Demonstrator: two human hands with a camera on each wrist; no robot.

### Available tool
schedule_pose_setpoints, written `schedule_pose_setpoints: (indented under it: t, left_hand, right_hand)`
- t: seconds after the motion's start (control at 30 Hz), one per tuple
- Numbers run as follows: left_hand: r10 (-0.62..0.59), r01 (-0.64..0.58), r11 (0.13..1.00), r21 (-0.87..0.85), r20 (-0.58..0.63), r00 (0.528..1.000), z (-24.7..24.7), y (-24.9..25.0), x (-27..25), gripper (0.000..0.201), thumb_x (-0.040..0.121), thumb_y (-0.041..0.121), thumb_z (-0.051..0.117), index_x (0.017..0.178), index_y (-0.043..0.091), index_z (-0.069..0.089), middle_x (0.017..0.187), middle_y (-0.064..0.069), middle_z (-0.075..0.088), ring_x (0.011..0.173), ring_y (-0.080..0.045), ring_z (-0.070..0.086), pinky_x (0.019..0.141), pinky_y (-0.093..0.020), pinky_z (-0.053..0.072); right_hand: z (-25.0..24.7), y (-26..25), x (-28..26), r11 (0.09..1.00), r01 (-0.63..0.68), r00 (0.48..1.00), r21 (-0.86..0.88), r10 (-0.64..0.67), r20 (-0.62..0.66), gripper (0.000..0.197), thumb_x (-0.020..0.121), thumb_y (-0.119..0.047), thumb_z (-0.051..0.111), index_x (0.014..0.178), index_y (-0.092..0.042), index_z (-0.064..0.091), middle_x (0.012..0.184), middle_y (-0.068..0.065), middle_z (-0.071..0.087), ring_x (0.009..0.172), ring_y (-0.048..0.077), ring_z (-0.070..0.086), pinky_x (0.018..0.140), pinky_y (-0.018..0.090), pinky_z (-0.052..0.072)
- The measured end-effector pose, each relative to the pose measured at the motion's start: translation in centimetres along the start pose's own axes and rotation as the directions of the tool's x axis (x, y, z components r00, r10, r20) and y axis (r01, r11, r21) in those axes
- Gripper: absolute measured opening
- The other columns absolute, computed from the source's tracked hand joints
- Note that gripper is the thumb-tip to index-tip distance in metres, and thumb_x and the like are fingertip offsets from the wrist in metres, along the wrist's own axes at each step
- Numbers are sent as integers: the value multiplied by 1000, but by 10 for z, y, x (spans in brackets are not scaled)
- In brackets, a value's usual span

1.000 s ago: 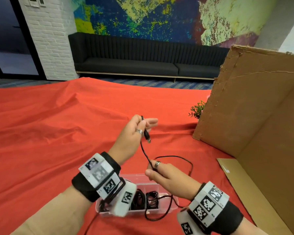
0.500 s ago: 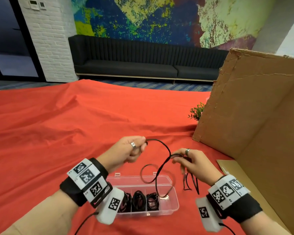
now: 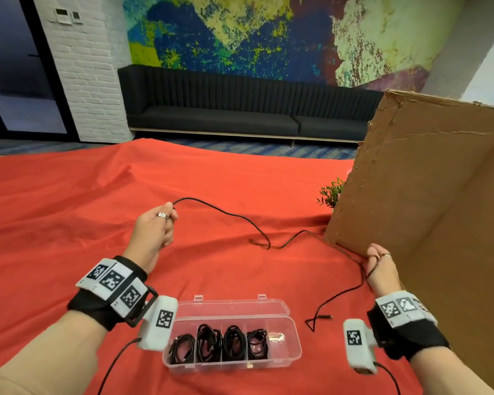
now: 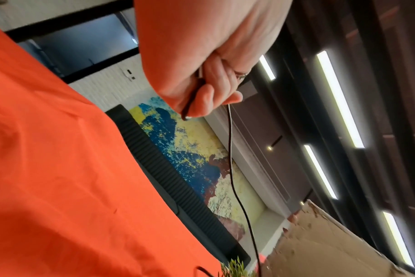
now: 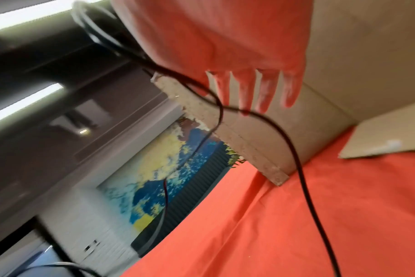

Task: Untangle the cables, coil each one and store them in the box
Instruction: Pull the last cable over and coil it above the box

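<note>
A thin black cable (image 3: 240, 216) stretches across the red cloth between my two hands. My left hand (image 3: 166, 218) pinches one plug end; in the left wrist view the plug shows between thumb and fingers of the left hand (image 4: 197, 101) and the cable (image 4: 230, 150) hangs away from it. My right hand (image 3: 375, 256) holds the cable further along, close to the cardboard. The cable (image 5: 294, 155) crosses the fingers of that hand (image 5: 246, 105). Its free tail (image 3: 322, 316) lies on the cloth. The clear plastic box (image 3: 231, 309) sits open near me, with coiled black cables in several compartments.
A large cardboard sheet (image 3: 425, 181) stands tilted on the right, touching my right hand's side of the cloth. A small green plant (image 3: 331, 192) peeks out behind it. A dark sofa (image 3: 226, 121) runs along the far wall. The red cloth (image 3: 69, 223) is wrinkled on the left.
My hands have moved apart, the left forward and left, the right out to the cardboard. The cable's loop above the box has been pulled out into a long line.
</note>
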State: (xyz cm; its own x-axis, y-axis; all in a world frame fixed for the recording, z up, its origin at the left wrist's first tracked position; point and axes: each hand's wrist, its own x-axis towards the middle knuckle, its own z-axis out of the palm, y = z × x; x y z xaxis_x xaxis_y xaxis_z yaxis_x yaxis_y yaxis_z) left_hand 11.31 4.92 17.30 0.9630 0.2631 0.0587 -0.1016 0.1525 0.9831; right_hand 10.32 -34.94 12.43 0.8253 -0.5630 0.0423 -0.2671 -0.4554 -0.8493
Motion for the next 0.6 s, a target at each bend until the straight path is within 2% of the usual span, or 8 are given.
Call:
schedule_pose_setpoints:
  t: [0.07, 0.13, 0.23, 0.3, 0.4, 0.47, 0.53, 0.6]
  left_hand:
    - [4, -8, 999, 39, 79, 997, 13, 2, -9, 36, 100, 18, 36, 66, 10, 45, 32, 12, 22, 28, -1, 16, 33, -11, 15]
    - [1, -17, 996, 82, 186, 982, 32, 5, -21, 36, 100, 17, 36, 68, 8, 49, 34, 12, 22, 30, -1, 16, 33, -13, 17]
    - [-24, -29, 990, 138, 371, 928, 60, 8, -40, 36, 100, 18, 35, 73, 6, 54, 38, 13, 24, 33, -2, 18, 37, -15, 21]
    - [-44, -26, 990, 141, 472, 880, 72, 12, -49, 34, 100, 19, 34, 77, 7, 56, 41, 13, 26, 35, -4, 20, 41, -19, 22]
    - [-85, 56, 996, 69, 553, 829, 74, 19, -57, 32, 100, 19, 32, 81, 7, 54, 43, 11, 27, 35, -5, 22, 44, -20, 26]
    - [-98, 112, 994, 13, 587, 804, 72, 23, -58, 31, 100, 21, 33, 82, 7, 54, 45, 10, 25, 35, -5, 21, 44, -19, 31]
    - [-100, 144, 989, -24, 607, 789, 72, 27, -61, 32, 99, 22, 33, 82, 6, 56, 45, 9, 24, 35, -5, 20, 43, -19, 32]
    - [-90, 166, 984, -66, 624, 776, 75, 32, -64, 32, 98, 21, 34, 84, 4, 58, 45, 9, 25, 35, -5, 22, 43, -19, 33]
  right_hand:
    - [7, -26, -20, 990, 138, 988, 24, -135, -73, 38, 98, -21, 41, 132, -5, 45, 130, 21, 53, 126, 36, 41, 107, 39, 25]
    - [17, -59, -49, 922, 366, 931, 123, -362, -55, 45, 93, -31, 48, 133, -9, 45, 132, 14, 51, 127, 28, 43, 109, 39, 29]
    - [38, -92, -96, 838, 502, 772, 212, -545, 327, 55, 91, -32, 55, 140, -20, 34, 136, -4, 45, 128, 7, 39, 108, 27, 28]
    - [53, -101, -113, 840, 459, 678, 288, -541, 497, 37, 92, -25, 55, 128, -24, 47, 121, -8, 57, 112, -1, 51, 98, 21, 35]
    - [66, -108, -117, 858, 279, 716, 430, -485, 502, 10, 94, -13, 50, 95, -22, 55, 88, 1, 63, 78, 2, 61, 78, 18, 45]
    - [71, -106, -114, 881, 274, 767, 385, -442, 465, 21, 90, -18, 58, 106, -23, 45, 100, 2, 54, 89, 4, 56, 84, 22, 45]
    - [78, -102, -112, 871, 403, 789, 282, -487, 374, 38, 87, -23, 62, 118, -25, 40, 114, 0, 45, 106, 10, 47, 95, 26, 37]
    - [82, -108, -116, 844, 462, 815, 274, -525, 246, 15, 92, -22, 56, 102, -32, 51, 103, -4, 52, 100, 13, 48, 91, 29, 36]
